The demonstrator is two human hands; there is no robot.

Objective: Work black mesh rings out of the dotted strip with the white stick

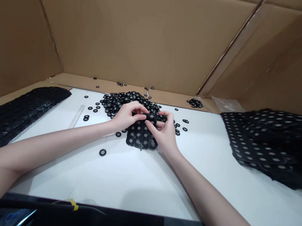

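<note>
My left hand (128, 116) pinches the upper part of a small black sheet with rows of round pale spots (138, 137), its thumb and forefinger pressed together. From the other side my right hand (165, 133) grips the same sheet, thumb in front and fingers behind. The sheet's top is bent between the fingertips, and its lower part hangs towards me. Directly behind the hands lies a heap of small black rings (121, 100). A single black ring (102, 152) lies nearer to me on the white tabletop (94, 180).
Cardboard walls (141, 31) enclose the back and sides. A long black bumpy sheet (21, 115) lies at the left, a larger spotted black sheet (275, 144) at the right. A clear strip (77, 116) and a small ring pile (195, 103) also lie there. A dark cable (16, 204) crosses the lower left.
</note>
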